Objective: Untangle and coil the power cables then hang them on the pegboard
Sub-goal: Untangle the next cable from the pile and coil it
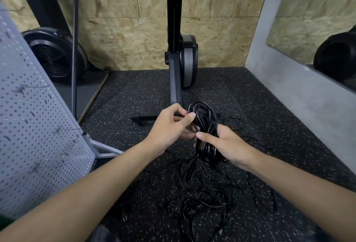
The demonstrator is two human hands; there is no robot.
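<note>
Coil [204,122] is up between both hands, its long axis running near to far, with loose cable trailing down into the tangle [202,193] on the floor just below. Right hand [229,145] is wrapped round the coil's near half, thumb across the front. Left hand [169,126], fingers curled, pinches a strand at the coil's left edge. Pegboard [38,126] stands off left, on the left hand's side.
</note>
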